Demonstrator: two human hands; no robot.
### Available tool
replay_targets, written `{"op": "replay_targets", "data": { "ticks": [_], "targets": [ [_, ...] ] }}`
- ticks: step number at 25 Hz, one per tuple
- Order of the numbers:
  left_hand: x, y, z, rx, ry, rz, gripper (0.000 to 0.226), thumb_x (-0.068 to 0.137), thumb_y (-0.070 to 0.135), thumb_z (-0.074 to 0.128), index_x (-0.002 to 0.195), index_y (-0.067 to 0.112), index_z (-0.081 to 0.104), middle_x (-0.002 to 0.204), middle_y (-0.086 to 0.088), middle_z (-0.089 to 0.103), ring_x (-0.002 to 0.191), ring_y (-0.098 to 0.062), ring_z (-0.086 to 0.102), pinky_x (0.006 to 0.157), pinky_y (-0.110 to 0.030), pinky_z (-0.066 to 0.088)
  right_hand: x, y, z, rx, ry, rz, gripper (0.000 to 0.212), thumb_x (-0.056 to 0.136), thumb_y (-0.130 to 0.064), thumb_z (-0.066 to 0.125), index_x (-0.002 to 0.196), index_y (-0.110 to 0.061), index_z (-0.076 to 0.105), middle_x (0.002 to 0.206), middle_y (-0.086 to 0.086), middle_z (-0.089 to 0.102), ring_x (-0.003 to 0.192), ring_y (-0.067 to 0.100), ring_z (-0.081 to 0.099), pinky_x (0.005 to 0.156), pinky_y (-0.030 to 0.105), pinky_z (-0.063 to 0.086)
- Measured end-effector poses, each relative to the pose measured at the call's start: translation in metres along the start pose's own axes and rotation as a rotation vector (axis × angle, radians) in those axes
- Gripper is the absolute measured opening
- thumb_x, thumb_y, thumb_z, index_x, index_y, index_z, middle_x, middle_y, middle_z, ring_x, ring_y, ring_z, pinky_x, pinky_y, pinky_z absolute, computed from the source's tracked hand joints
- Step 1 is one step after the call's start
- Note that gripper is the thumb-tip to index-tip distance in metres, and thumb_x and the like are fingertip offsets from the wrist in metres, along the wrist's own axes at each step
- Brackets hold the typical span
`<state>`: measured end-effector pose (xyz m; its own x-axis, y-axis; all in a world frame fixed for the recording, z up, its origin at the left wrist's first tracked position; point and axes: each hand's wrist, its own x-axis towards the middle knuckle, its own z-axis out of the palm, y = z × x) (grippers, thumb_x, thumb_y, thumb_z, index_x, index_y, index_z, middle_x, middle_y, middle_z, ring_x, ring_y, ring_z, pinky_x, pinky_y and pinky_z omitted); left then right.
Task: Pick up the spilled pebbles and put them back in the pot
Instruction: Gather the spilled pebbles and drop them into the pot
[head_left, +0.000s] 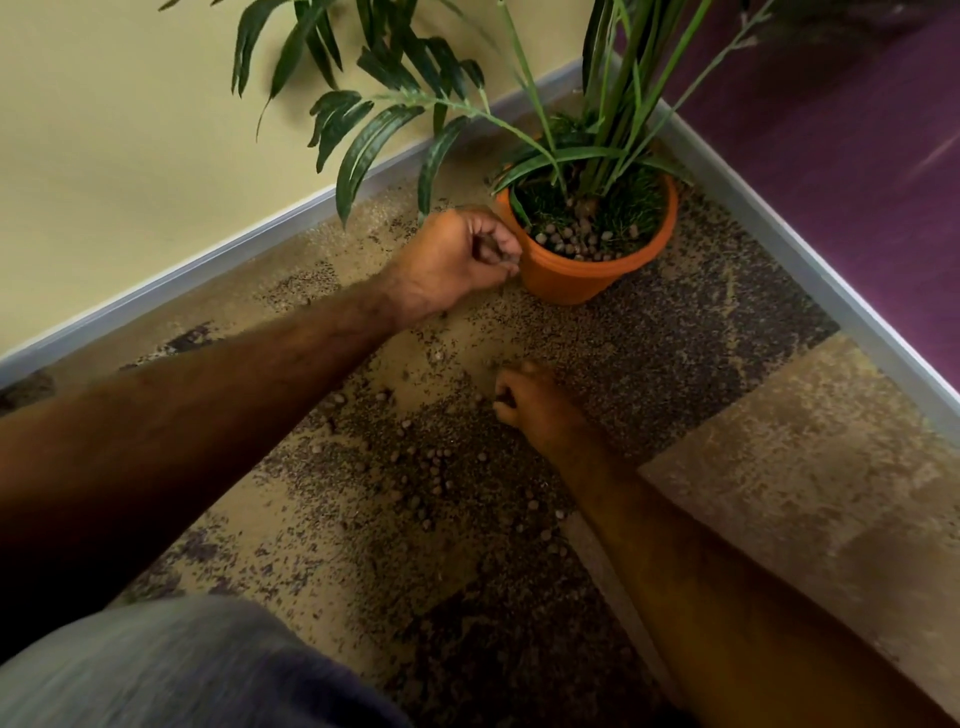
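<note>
Crouching over patterned carpet (779, 467) in a room corner, with a grey-clad knee (156, 670) low in the view. Reaching out with the left hand (457, 260), fingers curled into a loose fist just beside the rim of the orange pot (582, 275), knuckles near or touching its wall; cannot tell which. Possibly holding something dark inside the curl; too blurred to say what. Lowering the right hand (530, 400) to the carpet, well short of the pot, fingertips bunched together and pointing down at the floor, thumb close to them; cannot tell whether anything is pinched. Lying scattered on the carpet between the two forearms: spilled pebbles (431, 467), small, round and brownish, thickest left of the right wrist, a few strays nearer the left forearm. Resting inside the pot, more pebbles of the same kind around the stems of a green palm-like plant (597, 135). Standing close to the grey skirting (727, 182), where a cream wall (104, 156) meets a purple one (831, 130).
</note>
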<state>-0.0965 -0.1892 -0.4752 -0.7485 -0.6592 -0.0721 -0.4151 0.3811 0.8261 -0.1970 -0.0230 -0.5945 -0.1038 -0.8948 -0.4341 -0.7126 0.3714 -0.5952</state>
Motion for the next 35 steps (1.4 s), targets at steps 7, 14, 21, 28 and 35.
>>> {"op": "replay_targets", "data": {
  "ticks": [7,14,21,28,35],
  "targets": [
    [0.022,0.016,0.011,0.181,0.168,0.100,0.015,0.086,0.014,0.077,0.100,0.015,0.073,0.101,0.005,0.066,0.085,-0.002,0.064,0.073,-0.005,0.047,-0.004,-0.020,0.002,-0.203,-0.014,-0.103,0.031,0.099,-0.004,0.050,0.130,-0.003,0.058,0.132,0.018,0.055,0.116,0.032,0.057,0.092,0.035,0.046],
    [0.051,0.040,0.006,0.349,0.173,0.191,0.020,0.084,0.011,0.076,0.102,0.015,0.072,0.104,0.008,0.060,0.096,-0.005,0.056,0.074,0.001,0.039,-0.011,-0.022,-0.003,-0.131,-0.044,-0.086,0.022,0.098,-0.008,0.048,0.107,-0.002,0.067,0.108,0.019,0.065,0.103,0.036,0.061,0.091,0.046,0.051],
    [0.046,0.036,0.006,0.256,0.143,0.223,0.027,0.087,-0.004,0.064,0.108,0.012,0.072,0.114,0.003,0.062,0.110,-0.010,0.060,0.096,-0.018,0.050,-0.020,-0.018,-0.001,0.013,0.036,-0.039,0.023,0.100,-0.009,0.044,0.107,-0.001,0.064,0.108,0.019,0.063,0.101,0.034,0.058,0.078,0.030,0.038],
    [0.009,0.024,0.008,0.203,0.155,0.339,0.015,0.095,0.005,0.061,0.107,0.013,0.066,0.109,0.004,0.057,0.100,-0.005,0.058,0.085,-0.012,0.050,-0.017,-0.004,-0.016,0.122,0.025,0.123,0.011,0.087,-0.006,0.070,0.098,-0.007,0.069,0.099,0.009,0.069,0.090,0.022,0.065,0.075,0.029,0.053],
    [-0.041,-0.043,0.029,0.533,-0.221,0.257,0.016,0.098,0.029,0.050,0.108,0.017,0.054,0.102,0.007,0.050,0.095,-0.010,0.048,0.081,-0.029,0.044,-0.034,-0.008,-0.105,0.479,0.484,0.080,0.012,0.082,-0.015,0.079,0.089,-0.020,0.070,0.080,-0.006,0.070,0.073,0.008,0.071,0.064,0.024,0.059]
  ]
}}
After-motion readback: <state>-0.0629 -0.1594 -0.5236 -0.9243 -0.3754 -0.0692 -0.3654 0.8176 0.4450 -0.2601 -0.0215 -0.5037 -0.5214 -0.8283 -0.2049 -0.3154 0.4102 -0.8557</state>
